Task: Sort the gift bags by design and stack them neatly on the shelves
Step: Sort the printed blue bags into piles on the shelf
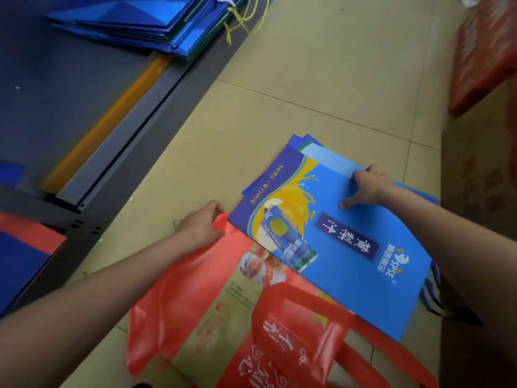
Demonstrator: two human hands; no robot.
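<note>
On the tan floor point(321, 65) beside the dark shelf point(70, 79), a stack of blue bags point(134, 18) sits on it. Red bags point(195, 303) lie under a flat blue bag point(349, 247). Right hand point(366, 189) grips its far edge; left hand point(201, 225) pinches the red bag's corner.

One cam, worn on the head, looking down at the floor.
It looks fwd and down from above, wide view, edges bend a bit. Both arms reach in from the bottom, so left hand point(199, 226) and right hand point(366, 188) are close, mid pic. Blue bag point(349, 261) lies right under the cam. Dark shelf point(70, 88) runs along the left side, farther off at the top. No 2nd view to share with.
</note>
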